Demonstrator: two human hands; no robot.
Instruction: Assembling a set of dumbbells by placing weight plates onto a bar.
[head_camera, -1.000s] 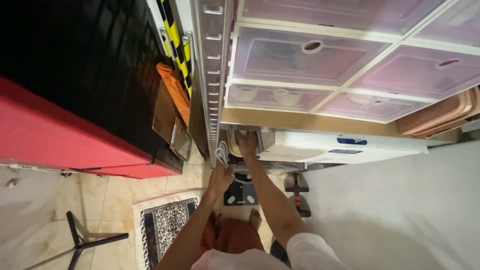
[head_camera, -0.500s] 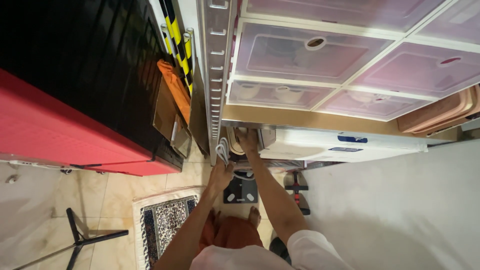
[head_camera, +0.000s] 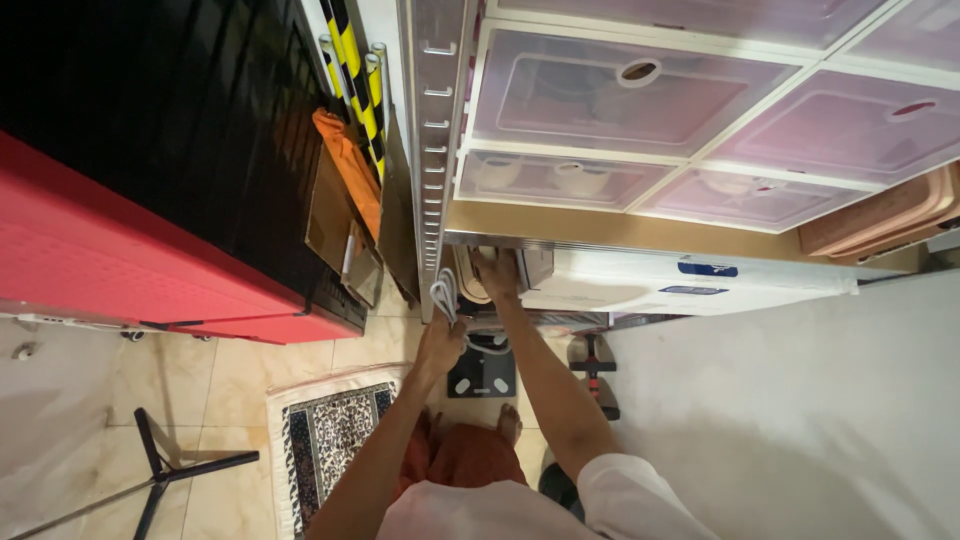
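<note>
Gripping a white coiled cable (head_camera: 443, 297) in our left hand (head_camera: 440, 345), we pressed our right hand (head_camera: 496, 275), fingers together, against the end of a white appliance (head_camera: 690, 283) under the stacked translucent drawers (head_camera: 640, 110). Little room remained between the metal rail (head_camera: 432, 150) and the white wall (head_camera: 800, 420). The cable's loop ran lengthwise up along the rail. Both forearms reached straight forward, nearly parallel.

Hands reaching in under the stacked drawers

The right hand (head_camera: 495, 275) is lying on the appliance (head_camera: 640, 285) beneath the drawers (head_camera: 600, 100); the left hand (head_camera: 440, 345) is sitting just left of and below it, gripping the cable (head_camera: 443, 297). The scale (head_camera: 482, 372) is lying on the floor (head_camera: 230, 400) right of the rug (head_camera: 325, 435).
</note>
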